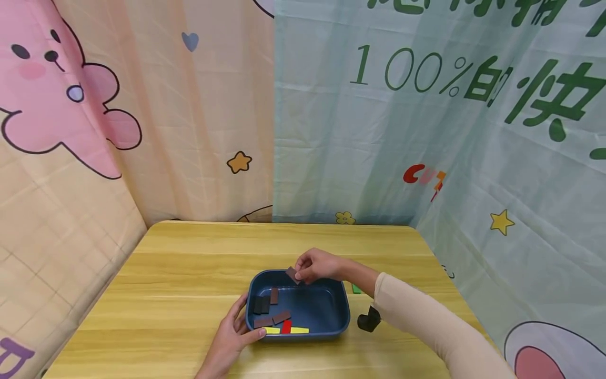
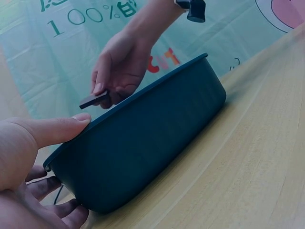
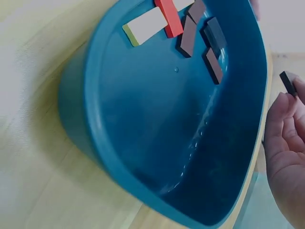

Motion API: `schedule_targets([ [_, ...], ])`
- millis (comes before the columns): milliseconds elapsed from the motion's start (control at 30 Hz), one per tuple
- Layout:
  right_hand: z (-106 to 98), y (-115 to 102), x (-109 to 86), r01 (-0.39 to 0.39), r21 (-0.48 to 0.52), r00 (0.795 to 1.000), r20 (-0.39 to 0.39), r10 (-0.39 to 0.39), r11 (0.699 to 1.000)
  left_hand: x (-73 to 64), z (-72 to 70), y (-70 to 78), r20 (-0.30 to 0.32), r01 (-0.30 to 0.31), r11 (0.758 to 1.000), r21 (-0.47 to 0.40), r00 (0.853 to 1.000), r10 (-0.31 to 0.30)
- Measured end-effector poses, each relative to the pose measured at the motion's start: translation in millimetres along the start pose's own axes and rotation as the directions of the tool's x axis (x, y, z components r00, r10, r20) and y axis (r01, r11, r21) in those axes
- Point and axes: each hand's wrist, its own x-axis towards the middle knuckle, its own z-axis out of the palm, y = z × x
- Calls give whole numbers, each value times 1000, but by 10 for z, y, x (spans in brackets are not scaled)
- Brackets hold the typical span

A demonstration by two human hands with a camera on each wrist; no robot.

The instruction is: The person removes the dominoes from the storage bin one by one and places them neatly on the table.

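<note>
My left hand [image 1: 229, 337] grips the left front corner of a dark blue plastic tub [image 1: 314, 310], thumb over the rim and fingers against the outer wall. Above the tub's far rim, my right hand [image 1: 319, 265] pinches a thin brown block [image 1: 292, 273] between thumb and fingertips. Inside the tub, black blocks [image 1: 261, 304] lie side by side at the left, with another brown block [image 3: 213, 66] beside them. Two more brown blocks [image 3: 187, 36] lie near the front wall. Close to these, a red block [image 1: 286, 327] stands between yellow blocks [image 1: 299, 330].
A green block [image 1: 356, 289] lies on the wooden table [image 1: 189, 268] right of the tub, partly hidden by my right forearm. A black device [image 1: 368, 321] hangs at the right sleeve. Printed curtains [image 1: 326, 158] rise behind the table and along its sides.
</note>
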Motion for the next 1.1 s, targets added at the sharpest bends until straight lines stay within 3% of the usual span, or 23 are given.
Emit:
schedule_targets([
  [567, -429, 371, -414, -14, 184, 975, -214, 54, 983, 25, 40, 7, -21, 32, 999, 6, 999, -32],
  [1100, -696, 1175, -924, -8, 325, 933, -337, 124, 946, 8, 56, 45, -57, 59, 997, 55, 997, -56],
])
